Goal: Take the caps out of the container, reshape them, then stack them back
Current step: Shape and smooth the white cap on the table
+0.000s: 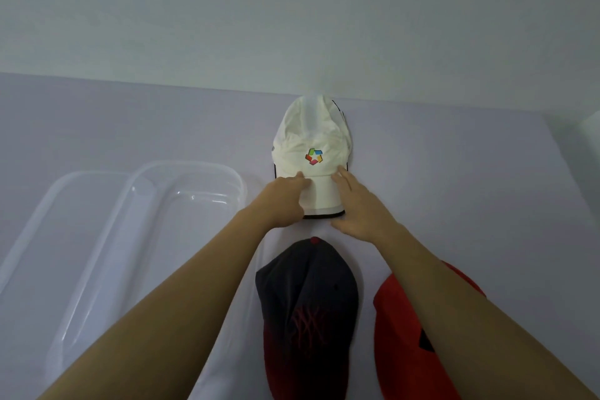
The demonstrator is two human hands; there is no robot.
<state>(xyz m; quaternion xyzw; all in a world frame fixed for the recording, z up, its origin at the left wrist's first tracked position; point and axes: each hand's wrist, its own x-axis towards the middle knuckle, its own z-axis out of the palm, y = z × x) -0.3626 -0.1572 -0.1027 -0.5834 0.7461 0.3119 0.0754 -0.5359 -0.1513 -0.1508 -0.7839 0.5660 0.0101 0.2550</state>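
Pale table [454,188], left hand [281,201], right hand [360,208] on white cap [311,136] brim

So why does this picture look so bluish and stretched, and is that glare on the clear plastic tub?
Head view: cool, soft light, only faint shadows around the white fabric cap with a colourful logo; head view: a few bright glints on the clear plastic tub, no heavy glare; head view: the wide-angle lens swells the forearms toward the bottom edge.

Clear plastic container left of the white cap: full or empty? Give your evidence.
Empty: the clear plastic container holds nothing; the white cap, dark cap and red cap lie outside it.
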